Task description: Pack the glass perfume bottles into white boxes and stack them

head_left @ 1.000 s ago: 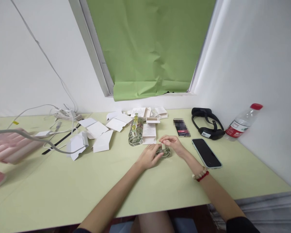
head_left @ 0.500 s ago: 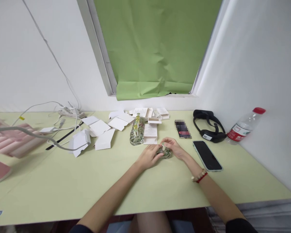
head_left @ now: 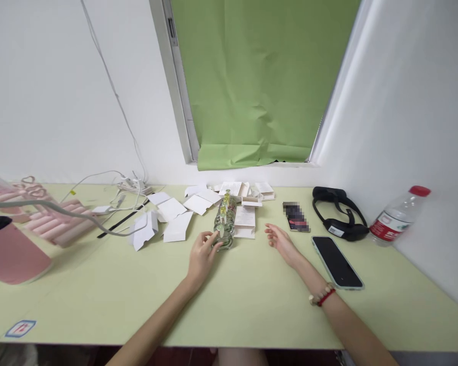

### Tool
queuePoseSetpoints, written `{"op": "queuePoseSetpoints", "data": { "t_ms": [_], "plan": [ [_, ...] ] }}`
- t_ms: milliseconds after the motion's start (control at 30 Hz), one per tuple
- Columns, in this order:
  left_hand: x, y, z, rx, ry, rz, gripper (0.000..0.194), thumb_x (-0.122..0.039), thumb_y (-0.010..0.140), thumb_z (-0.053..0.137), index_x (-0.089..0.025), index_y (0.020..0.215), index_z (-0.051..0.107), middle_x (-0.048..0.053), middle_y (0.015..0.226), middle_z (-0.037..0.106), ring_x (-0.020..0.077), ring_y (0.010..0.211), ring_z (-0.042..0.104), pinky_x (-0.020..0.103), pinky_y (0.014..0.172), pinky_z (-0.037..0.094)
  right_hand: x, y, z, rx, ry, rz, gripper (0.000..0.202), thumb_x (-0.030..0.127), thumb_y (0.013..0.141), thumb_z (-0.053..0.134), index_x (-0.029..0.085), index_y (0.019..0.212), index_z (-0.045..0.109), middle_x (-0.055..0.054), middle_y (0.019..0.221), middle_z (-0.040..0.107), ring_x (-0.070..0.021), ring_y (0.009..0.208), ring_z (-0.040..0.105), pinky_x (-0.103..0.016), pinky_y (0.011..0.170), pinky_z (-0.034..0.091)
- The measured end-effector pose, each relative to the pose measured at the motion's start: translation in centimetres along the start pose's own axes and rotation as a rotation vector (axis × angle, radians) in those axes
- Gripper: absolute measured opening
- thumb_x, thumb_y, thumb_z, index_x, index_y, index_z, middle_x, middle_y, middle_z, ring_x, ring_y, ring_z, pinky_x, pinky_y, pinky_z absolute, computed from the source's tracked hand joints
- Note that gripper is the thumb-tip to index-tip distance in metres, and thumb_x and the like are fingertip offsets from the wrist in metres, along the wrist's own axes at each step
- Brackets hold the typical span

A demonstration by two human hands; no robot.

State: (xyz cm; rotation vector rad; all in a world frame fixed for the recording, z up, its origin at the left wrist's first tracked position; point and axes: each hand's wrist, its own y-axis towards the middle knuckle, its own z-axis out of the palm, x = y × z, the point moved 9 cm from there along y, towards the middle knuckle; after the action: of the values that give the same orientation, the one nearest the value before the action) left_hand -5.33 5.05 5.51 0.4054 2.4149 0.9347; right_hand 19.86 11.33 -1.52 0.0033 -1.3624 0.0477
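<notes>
Glass bottles (head_left: 225,216): near-to-far row, left of upright-hand cartons (head_left: 245,222) | left hand (head_left: 201,256): thumb and fingertips closed on the nearest bottle (head_left: 225,238) | right hand (head_left: 283,245): empty, fingers loosely curled, slightly apart, near the dark phone (head_left: 295,217) | table (head_left: 229,300): pale green.

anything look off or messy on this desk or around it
No spill is visible. The green window covering looks creased, with an uneven lower edge, and opened white cartons lie scattered untidily towards the table's back.
</notes>
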Motion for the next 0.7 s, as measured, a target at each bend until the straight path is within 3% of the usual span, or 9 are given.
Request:
{"op": "queuePoseSetpoints", "data": {
  "t_ms": [67, 167, 267, 400, 600, 700],
  "plan": [
    [1.0, 0.2, -0.2, -0.037, -0.085, -0.075, 0.034, -0.045, 0.085, 0.045, -0.025, 0.107, 0.059, 0.005, 0.094, 0.052, 0.0121, 0.066, 0.051, 0.027, 0.058, 0.048, 0.5, 0.0, -0.4, -0.033, -0.121, -0.076, 0.03, 0.044, 0.075, 0.054, 0.021, 0.093, 0.062, -0.005, 0.083, 0.061, -0.0123, 0.059, 0.052, -0.025, 0.049, 0.041],
    [1.3, 0.5, 0.5, -0.008, -0.17, -0.121, 0.034, -0.046, 0.083, 0.047, -0.024, 0.107, 0.057, 0.004, 0.095, 0.049, 0.0087, 0.059, 0.047, 0.024, 0.053, 0.048, 2.2, -1.1, 0.8, -0.011, -0.53, -0.306, 0.024, 0.035, 0.074, 0.055, 0.024, 0.094, 0.062, -0.003, 0.095, 0.056, -0.0111, 0.061, 0.052, -0.027, 0.057, 0.045],
    [1.3, 0.9, 1.2, 0.051, -0.182, -0.169, 0.031, -0.043, 0.083, 0.048, -0.023, 0.106, 0.053, 0.002, 0.094, 0.048, 0.0082, 0.06, 0.049, 0.023, 0.054, 0.048, 2.8, -3.0, 4.3, 0.178, -0.904, -0.503, 0.024, 0.023, 0.075, 0.054, 0.027, 0.097, 0.063, -0.004, 0.113, 0.049, -0.0139, 0.081, 0.055, -0.031, 0.076, 0.046],
    [1.5, 1.2, 1.6, 0.073, -0.211, -0.196, 0.03, -0.039, 0.083, 0.05, -0.021, 0.106, 0.048, 0.003, 0.098, 0.047, 0.0082, 0.064, 0.052, 0.024, 0.059, 0.051, 2.3, -4.7, 7.5, 0.344, -1.152, -0.628, 0.036, 0.017, 0.081, 0.045, 0.029, 0.113, 0.057, -0.003, 0.13, 0.044, -0.0207, 0.11, 0.044, -0.041, 0.095, 0.036],
    [1.0, 0.8, 1.6, 0.087, -0.261, -0.147, 0.026, -0.028, 0.083, 0.048, -0.019, 0.107, 0.044, 0.006, 0.106, 0.046, 0.0093, 0.072, 0.057, 0.022, 0.055, 0.051, 2.0, -4.1, 6.6, 0.238, -1.238, -0.569, 0.036, 0.021, 0.087, 0.039, 0.026, 0.12, 0.052, -0.004, 0.122, 0.055, -0.0217, 0.11, 0.043, -0.043, 0.093, 0.036],
    [-1.0, -0.1, 0.3, 0.065, -0.144, -0.063, 0.027, -0.024, 0.084, 0.045, -0.02, 0.111, 0.043, 0.008, 0.109, 0.048, 0.012, 0.079, 0.059, 0.024, 0.058, 0.052, 2.4, -4.7, 5.3, 0.169, -1.237, -0.562, 0.033, 0.021, 0.084, 0.043, 0.023, 0.114, 0.057, -0.006, 0.127, 0.05, -0.0224, 0.112, 0.043, -0.044, 0.093, 0.036]
  ]
}}
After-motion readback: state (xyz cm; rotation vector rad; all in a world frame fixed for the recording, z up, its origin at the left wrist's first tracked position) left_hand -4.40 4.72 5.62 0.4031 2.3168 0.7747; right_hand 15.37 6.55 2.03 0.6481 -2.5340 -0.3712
